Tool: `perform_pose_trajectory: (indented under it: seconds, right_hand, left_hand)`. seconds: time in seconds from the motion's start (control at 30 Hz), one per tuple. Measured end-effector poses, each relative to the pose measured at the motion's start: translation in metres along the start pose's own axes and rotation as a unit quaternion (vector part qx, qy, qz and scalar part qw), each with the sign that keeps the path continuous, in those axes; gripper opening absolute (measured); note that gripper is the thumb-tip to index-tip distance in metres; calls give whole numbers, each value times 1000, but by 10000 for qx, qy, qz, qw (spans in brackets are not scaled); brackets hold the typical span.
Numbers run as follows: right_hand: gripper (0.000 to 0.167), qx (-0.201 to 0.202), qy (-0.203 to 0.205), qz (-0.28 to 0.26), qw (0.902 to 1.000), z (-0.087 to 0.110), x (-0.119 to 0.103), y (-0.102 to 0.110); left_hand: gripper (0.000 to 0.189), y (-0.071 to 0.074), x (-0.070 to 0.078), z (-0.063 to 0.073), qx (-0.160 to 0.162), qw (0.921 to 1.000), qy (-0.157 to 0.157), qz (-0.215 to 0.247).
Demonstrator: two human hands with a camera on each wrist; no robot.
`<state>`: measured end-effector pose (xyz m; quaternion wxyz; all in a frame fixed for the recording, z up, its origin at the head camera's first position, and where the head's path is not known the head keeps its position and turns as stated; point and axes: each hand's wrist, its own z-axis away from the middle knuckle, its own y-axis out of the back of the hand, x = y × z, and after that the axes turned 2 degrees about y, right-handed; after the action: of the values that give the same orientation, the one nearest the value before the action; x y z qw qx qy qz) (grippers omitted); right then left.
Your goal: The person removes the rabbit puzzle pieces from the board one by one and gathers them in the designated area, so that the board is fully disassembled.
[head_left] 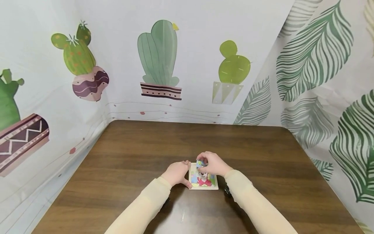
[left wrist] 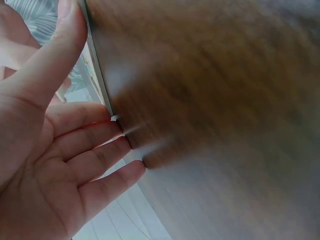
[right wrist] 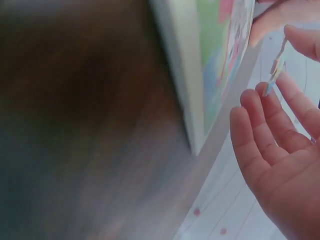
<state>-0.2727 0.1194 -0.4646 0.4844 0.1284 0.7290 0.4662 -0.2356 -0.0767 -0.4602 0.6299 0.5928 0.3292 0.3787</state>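
A small picture puzzle in a pale-rimmed tray (head_left: 204, 188) lies on the brown table, showing a cartoon figure in red among green and blue patches. My right hand (head_left: 215, 164) pinches a thin, colourful puzzle piece (head_left: 200, 163) above the tray's upper part. The right wrist view shows that puzzle piece (right wrist: 276, 67) edge-on between thumb and fingertips, apart from the board. At the tray's left side is my left hand (head_left: 176, 174). Its thumb touches near the lower left corner, and its straight fingers (left wrist: 95, 152) spread near the upper left one.
The wooden table (head_left: 140, 146) stretches around the tray on all sides. Behind and beside it hangs a white cloth (head_left: 198, 39) printed with cacti and leaves. A dark object (head_left: 227, 191) shows beneath the right wrist.
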Motion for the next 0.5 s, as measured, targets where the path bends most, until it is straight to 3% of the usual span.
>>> perform_pose_trajectory:
  seconds: [0.2,0.5]
  right_hand:
    - [33,-62,-178,-81,9998,17,17,19]
    - [32,27,-378,427,9984,41,43,37]
  left_hand:
    - [99,3,1,1,-91,9999,69,35]
    - [100,1,1,1,-123,9999,47,4]
